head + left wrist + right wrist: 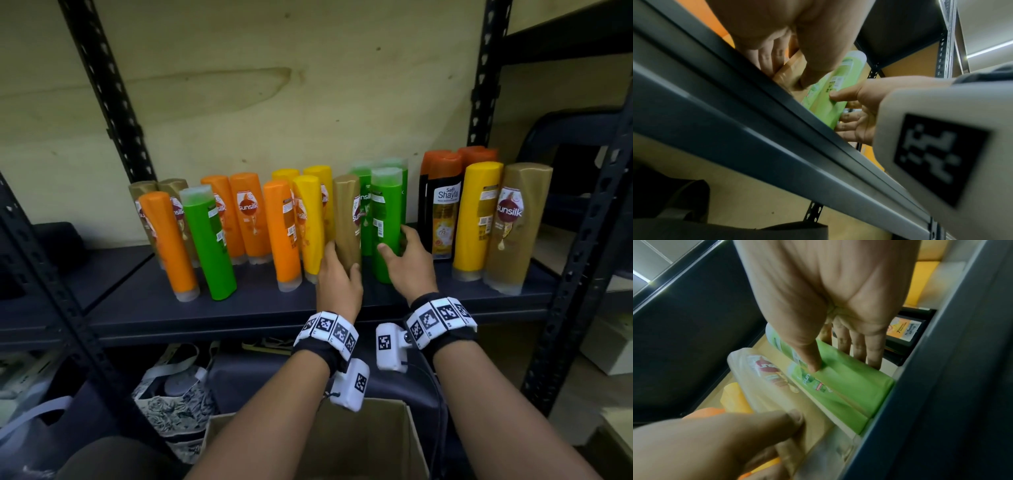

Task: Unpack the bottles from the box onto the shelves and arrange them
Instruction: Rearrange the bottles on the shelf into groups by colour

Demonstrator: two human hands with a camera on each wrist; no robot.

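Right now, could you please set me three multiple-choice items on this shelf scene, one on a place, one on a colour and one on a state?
1. Where does the black Safi Shayla bottle stand relative to the green bottle in the right hand?
A. To its right
B. To its left
C. Lying on top of it

2. What colour is the bottle in the left hand?
A. Blue
B. Gold-brown
C. White

3. What is the state of the bottles on the shelf?
A. All lying flat
B. Stacked in a pile
C. Standing on their caps

Answers: 1 A, the head view shows it just right of the held green bottle. 2 B, the left hand grips the gold-brown bottle between a yellow and a green one. 3 C, their clear caps rest on the shelf board.
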